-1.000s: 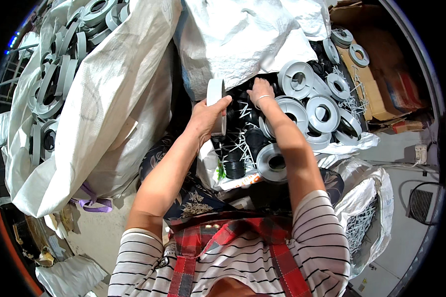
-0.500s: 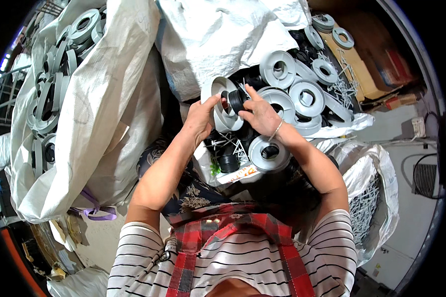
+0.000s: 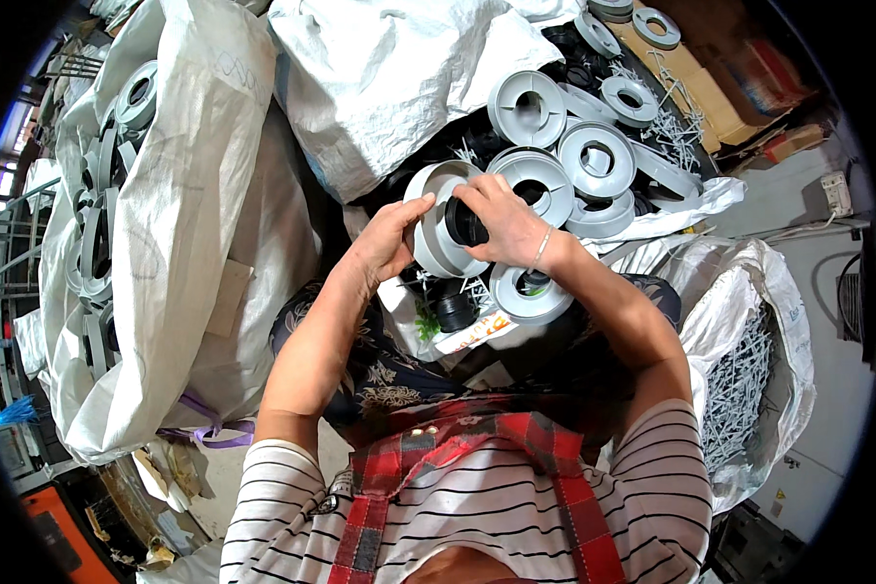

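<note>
Head view: the left hand point(image 3: 385, 239) grips a grey flanged ring point(image 3: 436, 243) by its left rim; the right hand point(image 3: 512, 222) — closed on a black cylinder point(image 3: 465, 226) — sits at the ring's middle; more grey rings point(image 3: 576, 148) lie to the right; a white sack point(image 3: 200, 185) stands left.

The flanged ring point(image 3: 436, 241) at centre is pale grey, the ribbed piece point(image 3: 469, 226) black. Below, the apron point(image 3: 477, 445) is red-and-black plaid, the shirt point(image 3: 280, 501) black-striped white. Lower left, the strap point(image 3: 211, 429) is purple.
</note>
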A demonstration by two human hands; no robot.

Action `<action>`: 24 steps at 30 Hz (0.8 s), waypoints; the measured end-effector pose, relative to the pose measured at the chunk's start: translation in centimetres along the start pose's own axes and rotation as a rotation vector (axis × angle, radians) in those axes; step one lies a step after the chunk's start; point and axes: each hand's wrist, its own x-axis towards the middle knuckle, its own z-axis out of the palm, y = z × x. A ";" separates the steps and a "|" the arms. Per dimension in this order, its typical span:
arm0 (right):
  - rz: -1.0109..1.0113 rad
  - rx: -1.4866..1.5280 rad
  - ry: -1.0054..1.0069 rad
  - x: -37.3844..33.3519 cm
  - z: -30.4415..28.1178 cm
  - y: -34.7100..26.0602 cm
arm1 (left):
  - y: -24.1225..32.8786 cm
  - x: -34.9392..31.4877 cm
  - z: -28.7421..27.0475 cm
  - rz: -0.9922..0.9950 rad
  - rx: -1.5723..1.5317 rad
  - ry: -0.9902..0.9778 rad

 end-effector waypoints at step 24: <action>0.276 0.136 0.159 0.2 0.0 0.1 | -1.6 0.0 0.7 0.235 0.180 -0.114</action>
